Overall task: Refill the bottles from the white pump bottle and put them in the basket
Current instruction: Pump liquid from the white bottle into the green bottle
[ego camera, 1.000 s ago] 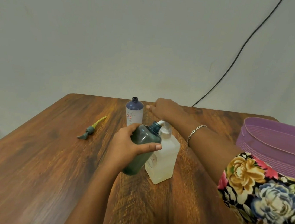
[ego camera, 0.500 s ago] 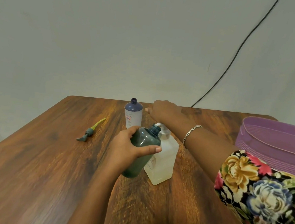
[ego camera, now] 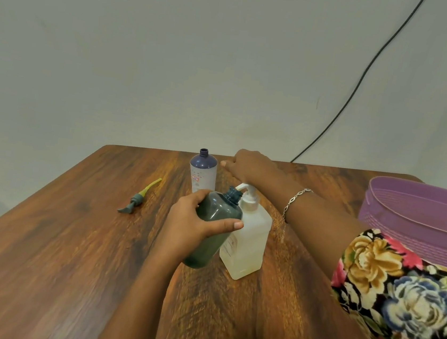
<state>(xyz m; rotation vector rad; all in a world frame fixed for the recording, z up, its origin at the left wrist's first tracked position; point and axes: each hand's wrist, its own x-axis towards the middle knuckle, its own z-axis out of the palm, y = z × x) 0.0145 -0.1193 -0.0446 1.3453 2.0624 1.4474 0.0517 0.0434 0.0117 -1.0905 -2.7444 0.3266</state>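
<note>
1. Surface [ego camera: 51, 275]: wooden; carries all items.
2. Basket [ego camera: 420, 219]: purple, right of pump btl.
3. Pump btl [ego camera: 248, 244]: white, upright.
4. Green btl [ego camera: 213, 232]: tilted, neck at pump spout; left hand [ego camera: 190, 227] clamped on it.
5. Right hand [ego camera: 247, 166]: behind pump btl; grip not discernible.

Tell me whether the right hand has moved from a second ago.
No real move: the right hand stays just right of the purple-capped bottle, above the white pump bottle.
</note>
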